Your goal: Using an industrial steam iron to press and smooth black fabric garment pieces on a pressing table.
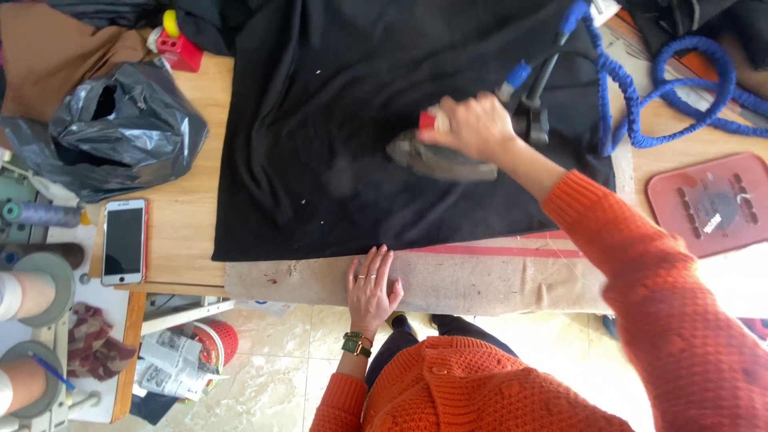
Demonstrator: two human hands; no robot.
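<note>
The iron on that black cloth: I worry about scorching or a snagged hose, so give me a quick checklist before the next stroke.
1. Right hand grips the iron from above: ok.
2. Left hand lies flat on the padded board edge, apart from the iron: ok.
3. Black cloth ahead of the iron looks flat; a few light specks lie on it: ok.
4. Blue coiled hose trails off behind the iron, away from the cloth ahead of it: ok.
5. Phone and black plastic bag lie off the cloth: ok.
6. Iron heat or steam: cannot tell.
</note>
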